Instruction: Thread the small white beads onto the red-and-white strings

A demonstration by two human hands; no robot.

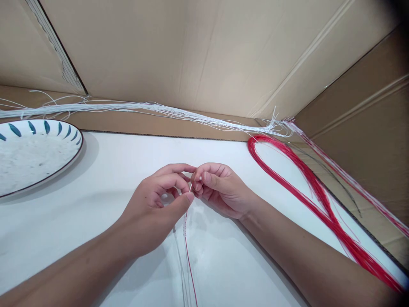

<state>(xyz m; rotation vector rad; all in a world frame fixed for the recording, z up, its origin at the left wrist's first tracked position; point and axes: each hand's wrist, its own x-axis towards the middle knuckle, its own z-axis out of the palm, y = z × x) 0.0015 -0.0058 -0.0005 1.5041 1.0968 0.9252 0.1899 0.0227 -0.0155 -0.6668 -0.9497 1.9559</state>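
Observation:
My left hand (164,196) pinches a thin red cord (189,256) between thumb and forefinger. Just below the pinch, a short stretch of small whitish beads (185,225) sits on the cord, which runs down toward the bottom of the view. Above my thumb a thin white tip (191,186) sticks up. My right hand (220,187) is beside it, its thumb and forefinger pressed together and the other fingers curled in. A tiny pale spot shows at that pinch, too small to make out. The fingertips of the two hands meet or nearly meet.
At the left stands a plate (75,155) with blue leaf marks, covered in small whitish pieces. White cords (143,106) lie along the cardboard ledge at the back. A looped bundle of red cords (287,194) lies at right, beside beaded red-and-white strands (348,177). Cardboard walls (159,47) enclose the table.

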